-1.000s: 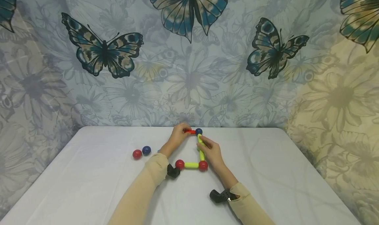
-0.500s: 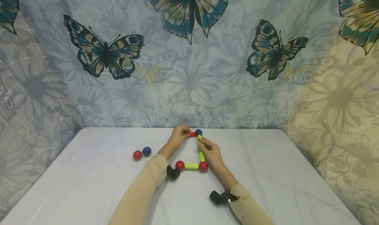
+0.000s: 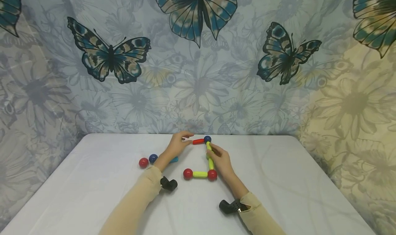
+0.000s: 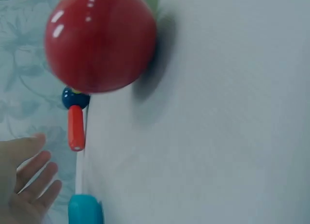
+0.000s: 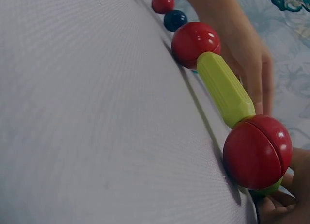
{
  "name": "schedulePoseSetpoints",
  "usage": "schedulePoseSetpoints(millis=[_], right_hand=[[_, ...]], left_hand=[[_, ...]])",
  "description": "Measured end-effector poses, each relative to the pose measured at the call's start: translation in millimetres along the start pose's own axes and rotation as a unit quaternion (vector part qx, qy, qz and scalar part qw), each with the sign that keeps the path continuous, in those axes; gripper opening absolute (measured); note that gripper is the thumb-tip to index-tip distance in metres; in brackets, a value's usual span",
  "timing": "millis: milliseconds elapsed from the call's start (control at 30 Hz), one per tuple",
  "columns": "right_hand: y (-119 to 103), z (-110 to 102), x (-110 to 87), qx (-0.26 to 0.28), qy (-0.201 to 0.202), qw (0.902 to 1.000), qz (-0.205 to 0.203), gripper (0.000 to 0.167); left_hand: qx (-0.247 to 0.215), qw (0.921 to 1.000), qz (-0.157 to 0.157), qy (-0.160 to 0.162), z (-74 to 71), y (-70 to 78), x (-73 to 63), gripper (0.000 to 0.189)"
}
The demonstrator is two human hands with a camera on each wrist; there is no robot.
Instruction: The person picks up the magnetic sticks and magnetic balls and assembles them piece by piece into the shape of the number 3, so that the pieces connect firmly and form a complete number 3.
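Yellow-green magnetic rods and balls form a linked shape. The near rod (image 3: 200,174) joins two red balls, the left one (image 3: 187,174) and the corner one (image 3: 212,175). From the corner a side rod (image 3: 211,164) runs back to a blue ball (image 3: 207,139), from which a red rod (image 3: 198,142) extends left. My right hand (image 3: 224,162) pinches the side rod between thumb and fingers. My left hand (image 3: 177,145) is just left of the red rod's free end, fingers extended; the left wrist view shows this hand (image 4: 29,185) holding nothing, apart from the red rod (image 4: 76,128).
A loose red ball (image 3: 143,163) and a blue ball (image 3: 153,158) sit left of my left forearm. Partly behind that wrist lies a light blue rod (image 3: 174,159). The white table (image 3: 263,173) ends at a butterfly-patterned cloth backdrop (image 3: 201,90).
My left hand has let go of the red rod and drawn back to the left. More of the light blue rod now shows. My right hand keeps its place on the side rod.
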State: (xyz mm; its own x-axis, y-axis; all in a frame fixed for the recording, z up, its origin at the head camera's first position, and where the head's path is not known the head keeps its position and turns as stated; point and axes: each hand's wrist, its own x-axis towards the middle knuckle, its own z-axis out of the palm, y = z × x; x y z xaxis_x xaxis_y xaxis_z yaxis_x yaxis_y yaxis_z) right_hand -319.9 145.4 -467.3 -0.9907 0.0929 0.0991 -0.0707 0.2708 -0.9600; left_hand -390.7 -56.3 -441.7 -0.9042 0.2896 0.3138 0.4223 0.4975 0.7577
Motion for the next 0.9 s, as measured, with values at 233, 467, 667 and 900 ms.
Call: schedulePoseSetpoints(millis=[233, 467, 667, 900], right_hand=[[0.1, -0.3, 2.7, 0.01, 0.009, 0.9999, 0.01, 0.041], [-0.5, 2.5, 9.1, 0.025, 0.023, 0.9993, 0.016, 0.041], [-0.3, 4.6, 17.4, 0.032, 0.03, 0.9987, 0.028, 0.042], [-3.0, 8.3, 25.3, 0.02, 0.032, 0.9991, 0.016, 0.045]], left_hand=[[0.027, 0.9991, -0.022, -0.023, -14.7, -0.9, -20.4, 0.028], [0.032, 0.9972, -0.032, -0.059, -24.3, -1.2, -43.4, 0.028], [0.031, 0.9959, -0.012, -0.084, -29.3, 2.3, -56.1, 0.03], [0.05, 0.9931, -0.018, -0.104, -35.9, 1.0, -61.0, 0.032]])
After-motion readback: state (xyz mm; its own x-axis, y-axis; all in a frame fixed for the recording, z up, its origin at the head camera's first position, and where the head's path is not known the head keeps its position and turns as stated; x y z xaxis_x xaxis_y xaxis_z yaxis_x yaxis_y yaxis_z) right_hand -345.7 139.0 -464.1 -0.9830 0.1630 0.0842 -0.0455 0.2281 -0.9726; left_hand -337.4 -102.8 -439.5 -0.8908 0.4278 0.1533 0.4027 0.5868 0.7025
